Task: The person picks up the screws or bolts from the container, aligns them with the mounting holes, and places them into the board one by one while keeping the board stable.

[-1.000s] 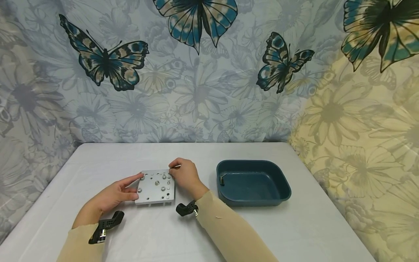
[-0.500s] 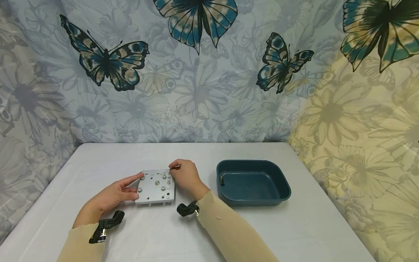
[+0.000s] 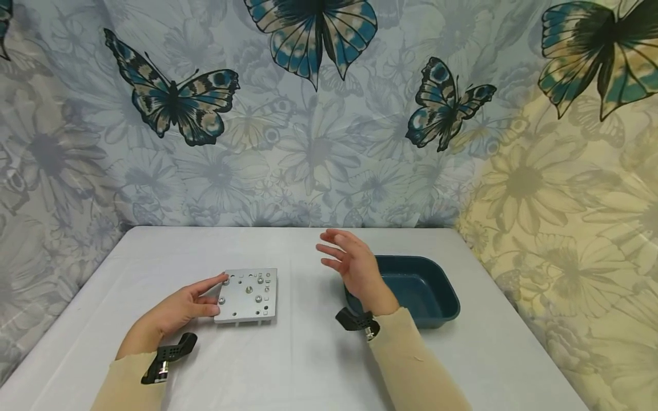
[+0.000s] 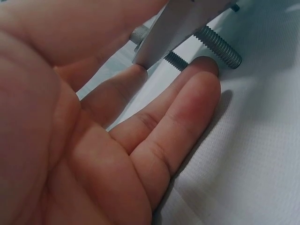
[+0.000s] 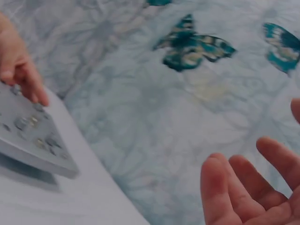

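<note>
Silver rectangular metal plate (image 3: 241, 301): likely stiff, heavyish; best held by edges. Left grip (image 3: 181, 309) pinches left edge; right grip (image 3: 360, 270) empty, fingers loose.

The plate (image 3: 239, 304) is silver — the tray (image 3: 418, 292) dark teal

Butterfly-print cloth (image 3: 313, 177) and white table (image 3: 288, 371) suggest a workspace.
</note>
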`<state>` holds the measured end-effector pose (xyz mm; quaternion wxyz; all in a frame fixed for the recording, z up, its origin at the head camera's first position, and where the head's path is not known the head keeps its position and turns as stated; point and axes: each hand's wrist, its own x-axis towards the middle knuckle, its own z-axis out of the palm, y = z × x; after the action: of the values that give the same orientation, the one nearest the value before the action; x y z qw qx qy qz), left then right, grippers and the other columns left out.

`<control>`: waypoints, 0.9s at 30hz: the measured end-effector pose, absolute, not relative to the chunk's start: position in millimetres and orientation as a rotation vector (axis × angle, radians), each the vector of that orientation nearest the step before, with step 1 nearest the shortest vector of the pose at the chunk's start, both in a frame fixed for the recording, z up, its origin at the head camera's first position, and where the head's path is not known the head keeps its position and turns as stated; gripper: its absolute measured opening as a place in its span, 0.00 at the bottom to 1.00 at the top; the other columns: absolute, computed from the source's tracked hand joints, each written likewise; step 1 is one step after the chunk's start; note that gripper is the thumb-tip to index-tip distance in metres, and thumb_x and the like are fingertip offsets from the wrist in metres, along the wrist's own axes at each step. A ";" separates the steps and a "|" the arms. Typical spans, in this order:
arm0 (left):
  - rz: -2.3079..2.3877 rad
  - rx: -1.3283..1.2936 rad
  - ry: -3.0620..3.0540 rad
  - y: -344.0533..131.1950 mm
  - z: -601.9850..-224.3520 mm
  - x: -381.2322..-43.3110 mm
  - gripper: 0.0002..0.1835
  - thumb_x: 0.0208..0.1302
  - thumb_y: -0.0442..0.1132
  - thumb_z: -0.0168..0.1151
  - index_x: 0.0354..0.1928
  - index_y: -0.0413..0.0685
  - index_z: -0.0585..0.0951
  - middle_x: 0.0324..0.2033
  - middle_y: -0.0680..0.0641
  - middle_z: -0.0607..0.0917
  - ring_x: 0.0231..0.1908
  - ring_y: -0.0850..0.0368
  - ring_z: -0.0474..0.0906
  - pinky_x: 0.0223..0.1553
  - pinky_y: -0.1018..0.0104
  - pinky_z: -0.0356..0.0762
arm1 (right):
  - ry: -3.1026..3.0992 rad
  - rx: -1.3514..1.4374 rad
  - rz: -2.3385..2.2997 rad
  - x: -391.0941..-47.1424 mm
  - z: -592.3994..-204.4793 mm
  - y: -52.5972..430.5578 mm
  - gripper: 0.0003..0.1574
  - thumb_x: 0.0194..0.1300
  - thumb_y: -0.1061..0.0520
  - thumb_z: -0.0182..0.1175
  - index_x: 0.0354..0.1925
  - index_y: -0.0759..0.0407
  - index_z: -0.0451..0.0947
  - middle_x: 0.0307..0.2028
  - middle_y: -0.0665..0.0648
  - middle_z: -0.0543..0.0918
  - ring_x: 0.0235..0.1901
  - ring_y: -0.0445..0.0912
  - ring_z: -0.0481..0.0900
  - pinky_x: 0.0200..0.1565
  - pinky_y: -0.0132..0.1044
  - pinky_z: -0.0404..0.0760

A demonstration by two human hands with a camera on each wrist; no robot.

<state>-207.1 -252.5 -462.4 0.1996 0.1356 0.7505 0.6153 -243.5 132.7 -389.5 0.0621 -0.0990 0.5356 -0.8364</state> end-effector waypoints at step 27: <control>1.702 0.373 2.138 -250.3 -462.1 -204.2 0.46 0.64 0.37 0.70 0.78 0.42 0.54 0.61 0.30 0.74 0.53 0.52 0.79 0.49 0.70 0.73 | 2.621 -0.265 -1.045 -239.7 -429.2 221.7 0.26 0.52 0.62 0.71 0.51 0.44 0.86 0.52 0.52 0.80 0.45 0.48 0.74 0.46 0.44 0.75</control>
<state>-204.2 -250.3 -462.1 0.1908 0.1327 0.7609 0.6058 -239.7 221.7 -429.2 0.1532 -0.0923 0.9140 -0.3643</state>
